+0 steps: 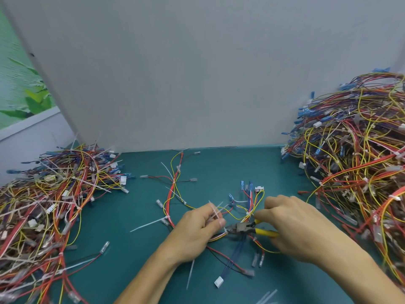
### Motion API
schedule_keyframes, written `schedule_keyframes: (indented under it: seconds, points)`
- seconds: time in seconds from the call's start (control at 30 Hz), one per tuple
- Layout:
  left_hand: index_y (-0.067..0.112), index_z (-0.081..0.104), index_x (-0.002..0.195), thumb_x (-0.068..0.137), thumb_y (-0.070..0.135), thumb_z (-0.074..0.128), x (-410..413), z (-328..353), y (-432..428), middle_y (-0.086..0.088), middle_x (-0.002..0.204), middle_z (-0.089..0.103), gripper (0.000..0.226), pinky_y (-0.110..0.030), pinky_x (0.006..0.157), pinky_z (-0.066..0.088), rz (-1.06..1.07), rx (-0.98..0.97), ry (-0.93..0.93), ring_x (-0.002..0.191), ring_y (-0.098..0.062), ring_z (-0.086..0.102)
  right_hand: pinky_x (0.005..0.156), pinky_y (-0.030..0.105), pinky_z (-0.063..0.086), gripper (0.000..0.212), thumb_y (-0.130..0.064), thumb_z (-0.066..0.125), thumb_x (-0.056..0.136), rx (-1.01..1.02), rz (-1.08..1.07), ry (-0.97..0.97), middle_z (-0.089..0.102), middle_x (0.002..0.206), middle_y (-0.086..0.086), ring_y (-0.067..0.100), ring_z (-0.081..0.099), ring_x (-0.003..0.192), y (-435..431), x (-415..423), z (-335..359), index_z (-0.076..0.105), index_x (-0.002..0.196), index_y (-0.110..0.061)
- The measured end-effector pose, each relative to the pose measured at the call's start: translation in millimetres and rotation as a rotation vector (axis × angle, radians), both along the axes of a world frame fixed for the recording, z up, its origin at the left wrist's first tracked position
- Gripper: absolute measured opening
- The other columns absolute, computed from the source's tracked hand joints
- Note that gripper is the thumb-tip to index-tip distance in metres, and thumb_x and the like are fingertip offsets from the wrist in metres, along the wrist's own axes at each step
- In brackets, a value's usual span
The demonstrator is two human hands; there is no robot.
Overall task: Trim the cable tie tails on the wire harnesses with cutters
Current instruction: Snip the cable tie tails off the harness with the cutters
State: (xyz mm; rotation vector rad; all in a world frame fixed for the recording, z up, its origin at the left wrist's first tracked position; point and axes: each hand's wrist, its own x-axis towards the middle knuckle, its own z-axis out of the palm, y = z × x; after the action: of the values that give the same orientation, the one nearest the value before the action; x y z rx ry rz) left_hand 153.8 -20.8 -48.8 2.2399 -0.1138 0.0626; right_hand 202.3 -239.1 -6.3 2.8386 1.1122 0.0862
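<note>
Left hand (200, 229) pinching harness (170, 200) and loose tie tails (215, 212) near front edge of table (219, 167), steadying for cutters (245, 228) gripped in right hand (302, 229)

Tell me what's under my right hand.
The cutters: their yellow handles disappear under your right hand. A yellow wire loops out below it. How your fingers wrap the handles is hidden.

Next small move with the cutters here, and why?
Probably squeeze the yellow-handled cutters in the right hand: their tips sit at the multicoloured wire harness beside the left hand, which pinches white plastic cable tie tails. Whether a tail lies between the blades is unclear.
</note>
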Motion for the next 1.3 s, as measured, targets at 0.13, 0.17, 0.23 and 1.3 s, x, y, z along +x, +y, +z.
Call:
schedule_keyframes:
  seconds: [0.13,0.17,0.23,1.3]
  points:
    - [0.025,0.052,0.073,0.093,0.025,0.057,-0.2,-0.2,1.2,0.015,0.054,0.04,0.021,-0.017,0.054,0.03,-0.005,-0.005,0.004,0.055,-0.003,0.033,0.081,0.032,0.043,0.028,-0.029,0.048,0.089,0.006,0.004,0.007,0.048,0.105,-0.009,0.021,0.049,0.102,2.2,0.3,-2.9,0.053,0.117,-0.033]
    - [0.025,0.051,0.073,0.093,0.025,0.057,-0.2,-0.2,1.3,0.015,0.054,0.04,0.021,-0.017,0.054,0.029,-0.007,-0.004,0.004,0.054,-0.003,0.033,0.08,0.031,0.043,0.028,-0.028,0.048,0.089,0.008,0.003,0.007,0.048,0.104,-0.009,0.022,0.049,0.101,2.3,0.7,-2.7,0.053,0.116,-0.033]
    - [0.026,0.051,0.073,0.093,0.025,0.057,0.0,0.0,1.1,0.015,0.054,0.04,0.021,-0.017,0.054,0.029,-0.01,-0.007,0.005,0.055,-0.003,0.033,0.077,0.031,0.043,0.029,-0.025,0.048,0.089,0.01,0.0,0.004,0.048,0.103,-0.009,0.022,0.049,0.1,2.0,0.9,-2.4,0.053,0.116,-0.033]
    - [0.025,0.056,0.067,0.089,0.02,0.063,-0.5,-5.6,-6.8,0.012,0.047,0.031,0.024,-0.018,0.048,0.024,0.109,-0.107,-0.015,0.05,-0.007,0.026,0.061,0.029,0.03,0.013,-0.031,0.048,0.092,-0.049,-0.013,0.001,0.03,0.076,-0.006,0.023,0.039,0.076,3.6,2.6,-8.0,0.054,0.103,-0.033]
